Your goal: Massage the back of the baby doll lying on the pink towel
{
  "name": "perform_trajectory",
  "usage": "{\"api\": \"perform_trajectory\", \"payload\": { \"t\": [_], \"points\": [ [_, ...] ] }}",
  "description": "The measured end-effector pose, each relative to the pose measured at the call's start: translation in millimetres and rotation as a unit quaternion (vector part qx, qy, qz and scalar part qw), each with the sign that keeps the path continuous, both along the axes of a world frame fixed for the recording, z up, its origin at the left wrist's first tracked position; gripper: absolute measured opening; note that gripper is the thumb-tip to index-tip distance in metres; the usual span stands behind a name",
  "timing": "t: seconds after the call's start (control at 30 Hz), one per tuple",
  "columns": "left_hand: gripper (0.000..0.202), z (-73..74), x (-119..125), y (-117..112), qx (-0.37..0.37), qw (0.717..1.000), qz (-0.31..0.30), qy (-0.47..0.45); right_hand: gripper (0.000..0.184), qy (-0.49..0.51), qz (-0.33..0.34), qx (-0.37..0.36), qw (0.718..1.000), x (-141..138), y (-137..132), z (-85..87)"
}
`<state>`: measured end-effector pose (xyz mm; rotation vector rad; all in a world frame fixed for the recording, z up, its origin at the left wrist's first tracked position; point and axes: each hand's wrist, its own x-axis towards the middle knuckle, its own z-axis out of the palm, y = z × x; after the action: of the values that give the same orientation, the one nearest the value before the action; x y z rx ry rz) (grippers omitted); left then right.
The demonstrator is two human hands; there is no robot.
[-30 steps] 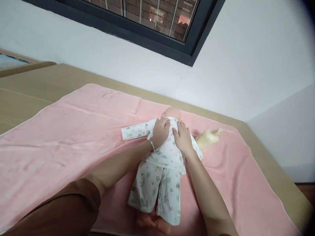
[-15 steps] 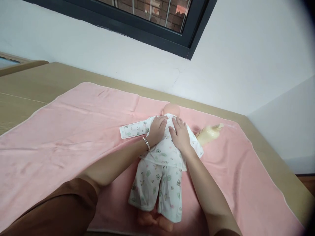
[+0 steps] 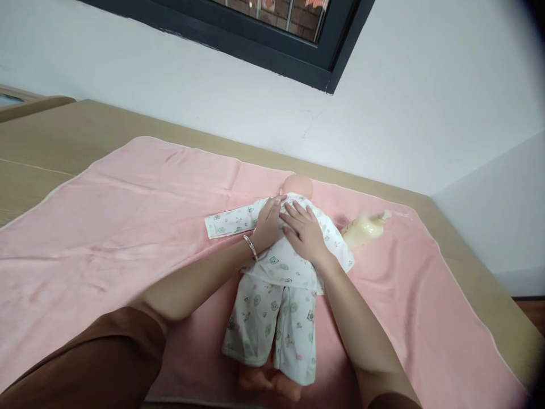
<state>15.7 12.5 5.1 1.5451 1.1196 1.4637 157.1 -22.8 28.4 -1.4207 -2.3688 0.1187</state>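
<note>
A baby doll lies on a pink blanket, head toward the wall, dressed in a white printed top and matching trousers. One empty sleeve lies flat to the left, and the doll's bare arm sticks out to the right. My left hand, a bangle on its wrist, rests flat on the top near the left shoulder with fingers stretched out. My right hand lies flat on the chest, fingers spread, touching the cloth beside my left hand.
The blanket covers a tan wooden table that runs up to a white wall with a dark-framed window. The table's right edge drops off near the corner. The doll's feet reach the near edge.
Both hands slid a little over the doll's top: my right hand shifted leftward with fingers spreading wider, and my left hand moved slightly toward the collar. The view tilted down a touch.
</note>
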Motion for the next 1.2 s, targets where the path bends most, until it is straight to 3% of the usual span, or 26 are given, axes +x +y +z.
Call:
{"api": "perform_trajectory", "payload": {
  "t": [0.13, 0.23, 0.3, 0.4, 0.5, 0.6, 0.77, 0.97, 1.2],
  "points": [
    [0.041, -1.8, 0, 2, 0.007, 1.000, -0.010, 0.024, 0.058, 0.035, -0.099, -0.026, 0.994, 6, 5, -2.4],
    [0.040, -4.4, 1, 4, 0.017, 0.999, -0.004, 0.032, 0.065, 0.024, -0.211, -0.026, 0.977, -13, -9, -3.3],
    [0.040, -5.7, 1, 5, 0.027, 0.999, 0.005, 0.029, 0.064, 0.008, -0.239, -0.022, 0.971, -26, -20, -2.8],
    [0.039, -6.6, 2, 6, 0.030, 0.999, 0.016, 0.021, 0.063, -0.025, -0.202, -0.007, 0.979, -34, -27, -0.7],
    [0.037, -6.9, 2, 7, 0.038, 0.999, 0.013, 0.034, 0.061, -0.039, -0.128, 0.010, 0.991, -29, -23, 1.4],
    [0.033, -7.7, 2, 8, 0.074, 0.994, 0.001, 0.078, 0.060, -0.017, -0.097, 0.008, 0.995, -21, -16, 2.2],
    [0.031, -10.7, 2, 10, 0.118, 0.983, 0.005, 0.142, 0.055, 0.024, -0.099, -0.001, 0.995, -18, -12, 0.6],
    [0.032, -12.7, 5, 6, 0.149, 0.955, 0.022, 0.256, 0.051, 0.076, -0.173, 0.008, 0.982, -10, -3, -5.4],
    [0.032, -10.5, 5, 5, 0.149, 0.947, 0.022, 0.283, 0.052, 0.066, -0.183, 0.014, 0.981, -7, -3, -6.9]
  ]
}}
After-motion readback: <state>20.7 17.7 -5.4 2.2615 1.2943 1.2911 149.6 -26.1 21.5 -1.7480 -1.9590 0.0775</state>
